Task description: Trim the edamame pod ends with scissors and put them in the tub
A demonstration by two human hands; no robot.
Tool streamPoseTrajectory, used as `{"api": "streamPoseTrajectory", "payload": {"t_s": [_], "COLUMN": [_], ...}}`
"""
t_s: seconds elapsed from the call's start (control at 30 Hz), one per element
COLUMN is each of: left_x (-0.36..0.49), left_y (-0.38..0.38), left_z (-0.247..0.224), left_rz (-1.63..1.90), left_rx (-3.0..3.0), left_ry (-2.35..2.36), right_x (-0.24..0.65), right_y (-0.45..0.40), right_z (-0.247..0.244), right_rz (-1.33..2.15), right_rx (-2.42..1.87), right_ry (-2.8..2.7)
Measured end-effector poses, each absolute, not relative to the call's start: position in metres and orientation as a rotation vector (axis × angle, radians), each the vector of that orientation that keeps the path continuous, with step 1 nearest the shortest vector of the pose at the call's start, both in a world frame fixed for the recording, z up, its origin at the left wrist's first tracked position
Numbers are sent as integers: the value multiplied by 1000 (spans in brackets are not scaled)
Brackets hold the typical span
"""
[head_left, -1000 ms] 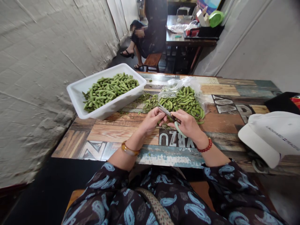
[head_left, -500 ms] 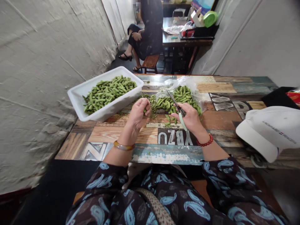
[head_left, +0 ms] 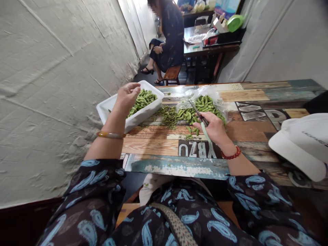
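Observation:
Over the white plastic tub is my left hand, its fingers loosely apart and no pod visible in them. Green soybean pods fill much of the tub, and my hand and forearm hide part of them. My right hand is closed around a pair of scissors with a pale green handle, blades pointing up and left. Just beyond it, more soybean pods spill from a clear plastic bag. A few loose pods lie by my right fingertips.
Small green trimmings are heaped between tub and bag on the wood-patterned table. A white cap sits at the right. A rough white wall runs along the left. Beyond the table, a person sits on a wooden stool.
My left hand has moved left and away from me, from the table beside the trimmings to above the tub. My right hand keeps the scissors near the bag. The view has shifted slightly.

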State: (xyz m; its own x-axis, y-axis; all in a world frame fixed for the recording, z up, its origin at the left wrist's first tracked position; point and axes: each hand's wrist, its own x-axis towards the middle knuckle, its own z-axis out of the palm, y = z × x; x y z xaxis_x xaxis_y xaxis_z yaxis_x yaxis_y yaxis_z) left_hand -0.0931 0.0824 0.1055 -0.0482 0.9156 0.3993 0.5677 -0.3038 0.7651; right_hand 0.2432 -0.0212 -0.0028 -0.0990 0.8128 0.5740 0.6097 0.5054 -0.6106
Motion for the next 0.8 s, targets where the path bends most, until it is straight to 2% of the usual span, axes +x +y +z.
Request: {"api": "streamPoseTrajectory", "payload": {"t_s": [0.13,0.4,0.53,0.7,0.8], "left_x": [-46,66,105,125,122], "left_y": [60,26,31,57,60], "left_z": [86,24,13,2,-4], "left_rz": [1071,523,541,499,486], "left_rx": [1987,2659,2881,2816,2803], "left_ry": [1423,967,899,1145,1103], "right_x": [256,269,268,269,270], "right_y": [-16,-14,-14,-11,-10], "right_z": [0,11,14,11,9], "right_rz": [355,414,393,377,367], "right_rx": [-1245,-1289,-1268,-1281,-1301], "right_ry": [-1673,-1497,-1509,-1496,-1514]}}
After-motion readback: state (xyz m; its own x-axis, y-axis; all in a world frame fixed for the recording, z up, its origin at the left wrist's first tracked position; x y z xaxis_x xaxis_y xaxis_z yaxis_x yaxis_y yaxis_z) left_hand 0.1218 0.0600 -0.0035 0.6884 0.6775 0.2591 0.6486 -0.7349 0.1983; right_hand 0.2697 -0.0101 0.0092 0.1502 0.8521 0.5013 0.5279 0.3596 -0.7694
